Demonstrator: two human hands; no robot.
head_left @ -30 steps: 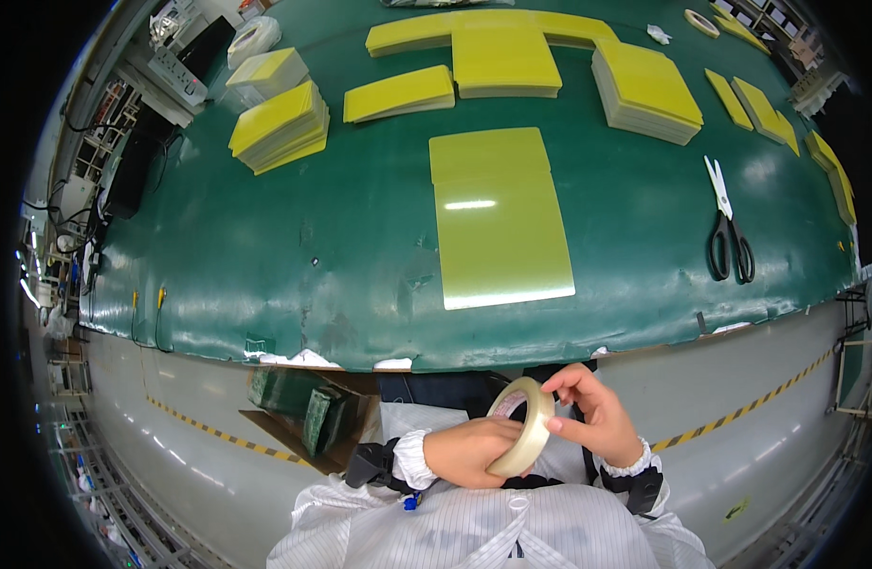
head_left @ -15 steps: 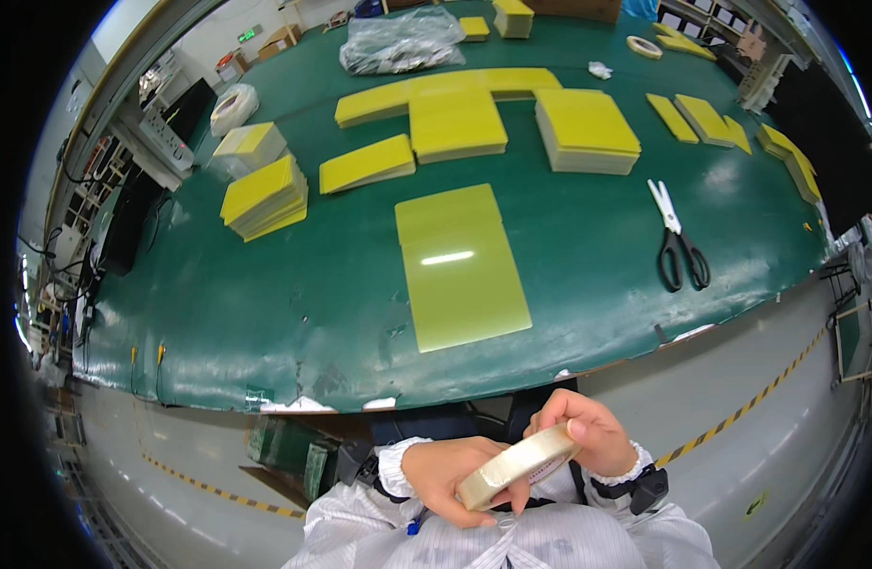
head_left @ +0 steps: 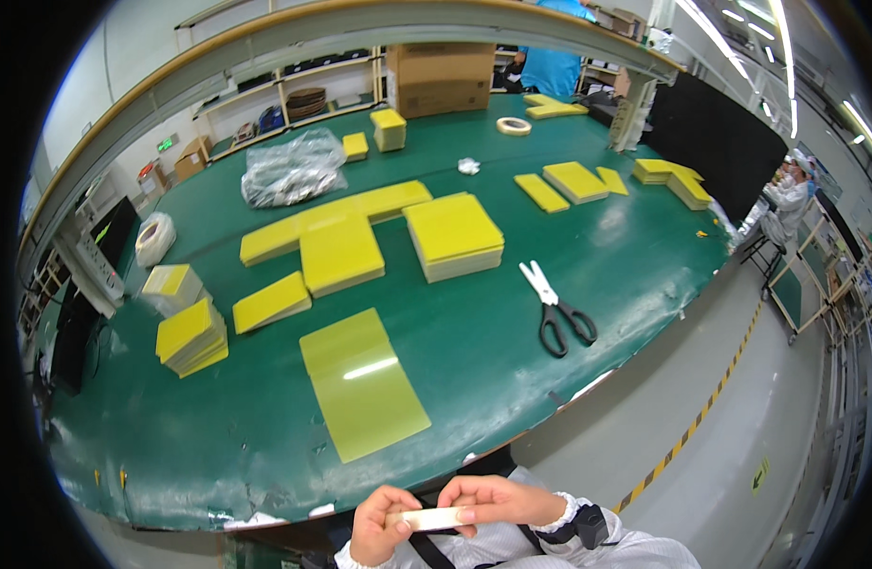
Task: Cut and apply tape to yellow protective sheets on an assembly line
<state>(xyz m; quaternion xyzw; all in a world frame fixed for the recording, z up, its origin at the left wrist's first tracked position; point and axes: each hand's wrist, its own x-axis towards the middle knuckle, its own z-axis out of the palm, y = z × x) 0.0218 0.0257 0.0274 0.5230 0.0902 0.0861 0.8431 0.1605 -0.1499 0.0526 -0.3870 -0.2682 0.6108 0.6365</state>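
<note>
The left hand (head_left: 379, 527) is closed on one side of the tape roll (head_left: 434, 519), thumb in front and fingers curled behind; the right hand (head_left: 499, 502) pinches the other side likewise — the roll sits edge-on between them, just off the green table (head_left: 493, 379).

You have a large brown cardboard box (head_left: 441, 83) at twelve o'clock, a crumpled clear plastic bag (head_left: 294, 173) at eleven, and black-handled scissors (head_left: 551, 300) at one.
</note>
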